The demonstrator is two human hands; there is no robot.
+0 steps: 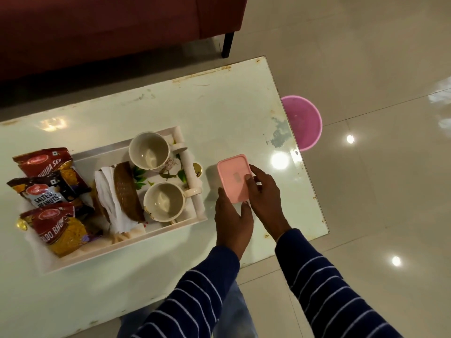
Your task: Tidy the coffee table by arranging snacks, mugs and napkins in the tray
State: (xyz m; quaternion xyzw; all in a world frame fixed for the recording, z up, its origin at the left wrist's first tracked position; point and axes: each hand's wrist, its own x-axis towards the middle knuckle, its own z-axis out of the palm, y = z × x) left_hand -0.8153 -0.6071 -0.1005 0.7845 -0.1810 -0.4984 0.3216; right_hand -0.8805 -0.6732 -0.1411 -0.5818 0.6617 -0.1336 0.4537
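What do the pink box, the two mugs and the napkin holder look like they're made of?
Pink box: likely plastic, with a matte, evenly coloured lid and rounded moulded corners. Two mugs: probably glazed ceramic, with glossy cream walls. Napkin holder: apparently woven wicker or cane, with a brown basket-weave texture.
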